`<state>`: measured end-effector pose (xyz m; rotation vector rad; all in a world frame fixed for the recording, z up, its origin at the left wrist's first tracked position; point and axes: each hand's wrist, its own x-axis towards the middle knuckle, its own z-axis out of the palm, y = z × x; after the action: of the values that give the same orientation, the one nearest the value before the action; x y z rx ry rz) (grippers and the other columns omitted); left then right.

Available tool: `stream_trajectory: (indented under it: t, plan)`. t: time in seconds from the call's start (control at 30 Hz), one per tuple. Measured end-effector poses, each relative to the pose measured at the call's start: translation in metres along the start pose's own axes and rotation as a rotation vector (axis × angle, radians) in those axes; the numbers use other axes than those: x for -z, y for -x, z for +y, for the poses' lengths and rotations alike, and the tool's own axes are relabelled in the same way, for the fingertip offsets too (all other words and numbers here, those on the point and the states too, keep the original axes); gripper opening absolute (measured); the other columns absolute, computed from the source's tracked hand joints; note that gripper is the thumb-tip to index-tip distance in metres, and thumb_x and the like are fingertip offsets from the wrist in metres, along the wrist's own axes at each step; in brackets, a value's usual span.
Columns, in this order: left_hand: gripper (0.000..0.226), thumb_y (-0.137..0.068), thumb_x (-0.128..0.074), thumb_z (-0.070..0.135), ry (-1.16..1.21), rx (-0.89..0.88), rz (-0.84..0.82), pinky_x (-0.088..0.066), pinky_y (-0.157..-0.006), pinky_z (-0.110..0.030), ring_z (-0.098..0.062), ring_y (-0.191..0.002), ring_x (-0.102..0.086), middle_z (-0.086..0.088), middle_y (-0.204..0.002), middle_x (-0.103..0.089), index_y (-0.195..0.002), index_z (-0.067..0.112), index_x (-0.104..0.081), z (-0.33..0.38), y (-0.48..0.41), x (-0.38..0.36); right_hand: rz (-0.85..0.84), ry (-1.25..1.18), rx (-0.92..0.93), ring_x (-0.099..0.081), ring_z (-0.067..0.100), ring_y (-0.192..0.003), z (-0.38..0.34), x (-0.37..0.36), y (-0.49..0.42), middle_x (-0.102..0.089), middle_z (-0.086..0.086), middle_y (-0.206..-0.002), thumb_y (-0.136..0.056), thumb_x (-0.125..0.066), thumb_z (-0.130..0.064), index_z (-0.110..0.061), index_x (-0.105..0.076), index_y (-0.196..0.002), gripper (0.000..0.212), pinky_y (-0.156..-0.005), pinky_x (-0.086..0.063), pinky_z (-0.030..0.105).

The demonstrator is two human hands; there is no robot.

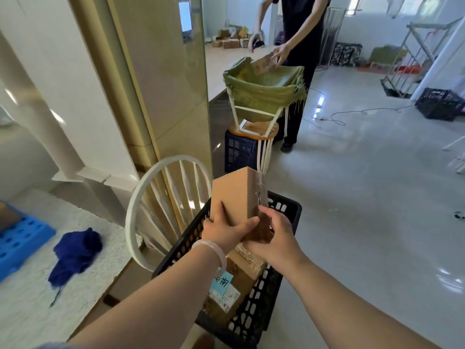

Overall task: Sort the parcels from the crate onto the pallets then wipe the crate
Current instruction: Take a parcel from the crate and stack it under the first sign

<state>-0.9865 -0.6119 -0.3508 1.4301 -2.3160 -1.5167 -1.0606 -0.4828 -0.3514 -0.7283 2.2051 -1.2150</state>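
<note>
A tall brown cardboard parcel (235, 197) stands on end above the black plastic crate (254, 318). My left hand (224, 230) grips its lower left face and my right hand (274, 235) holds its lower right corner. Under it, more taped cardboard parcels (234, 285) lie in the crate, one with a blue label. A blue pallet (17, 238) lies at the far left on the white counter (32, 308). A dark blue cloth (75, 253) sits crumpled on that counter beside the pallet.
A white chair back (161, 197) stands between the crate and the counter. Ahead, a person in black puts a box into a green sack (264, 86) on an upturned stool over a dark crate. Another black crate (440, 102), a metal rack and a floor cable lie right.
</note>
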Motion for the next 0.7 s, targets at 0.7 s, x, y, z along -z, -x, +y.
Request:
stream_trajectory:
  t: [0.7]
  plan:
    - [0.133, -0.059, -0.092, 0.043, 0.421, -0.242, 0.027, -0.044, -0.108, -0.042, -0.01, -0.124, -0.046, 0.015, -0.133, -0.045, -0.154, 0.043, 0.001, -0.025, 0.037, 0.029, -0.222, 0.164, 0.137, -0.01, 0.018, -0.15, -0.016, -0.032, 0.017, 0.003, -0.023, -0.16, -0.066, -0.075, -0.056, -0.055, 0.016, -0.147, 0.121, -0.115, -0.033, 0.054]
